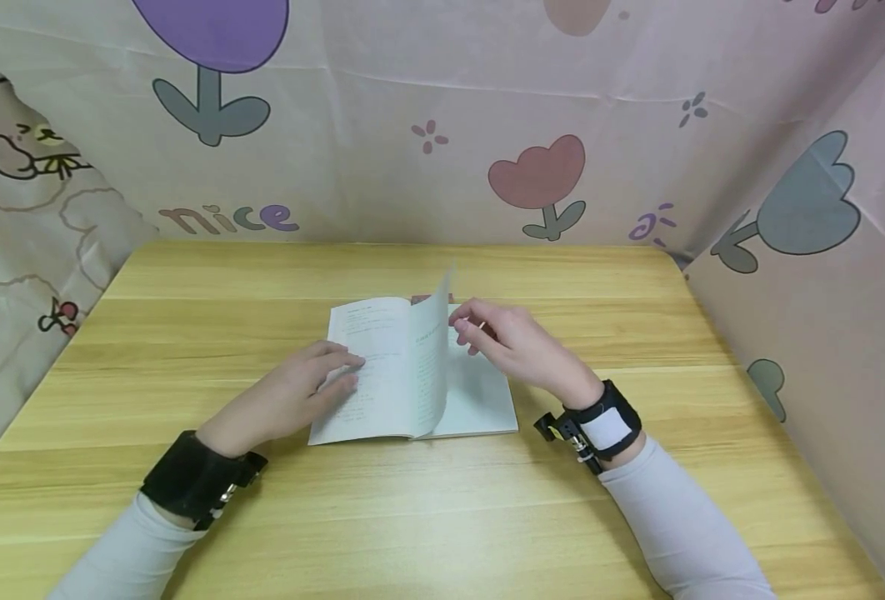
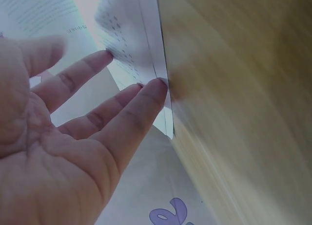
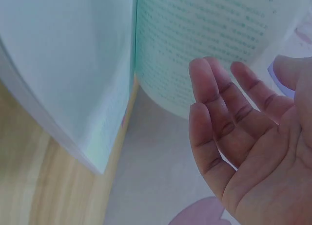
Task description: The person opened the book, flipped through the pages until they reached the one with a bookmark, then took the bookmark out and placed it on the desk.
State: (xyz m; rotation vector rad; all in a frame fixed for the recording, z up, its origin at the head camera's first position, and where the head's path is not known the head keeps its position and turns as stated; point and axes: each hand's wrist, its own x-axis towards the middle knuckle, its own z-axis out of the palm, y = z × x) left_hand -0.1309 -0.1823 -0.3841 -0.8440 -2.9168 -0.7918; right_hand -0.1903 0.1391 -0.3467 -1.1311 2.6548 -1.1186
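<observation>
An open book (image 1: pixel 371 392) lies on the wooden table, with printed text on its left page. One page (image 1: pixel 431 367) stands up near the spine, curved, with greenish print. My left hand (image 1: pixel 303 387) lies at the book's left side, its fingers spread and fairly straight; in the left wrist view the fingertips (image 2: pixel 157 88) touch the outer edge of the pages. On the other side, my right hand (image 1: pixel 513 342) is just right of the raised page. In the right wrist view its fingers (image 3: pixel 202 81) are loosely bent before the printed page, thumb apart, pinching nothing.
The wooden table (image 1: pixel 442 517) runs under both forearms. Behind it and at both sides hangs a pale cloth (image 1: pixel 382 183) printed with flowers and letters. A small reddish piece (image 1: pixel 422 298) shows behind the book's top edge. Black bands with small cameras are strapped to both wrists.
</observation>
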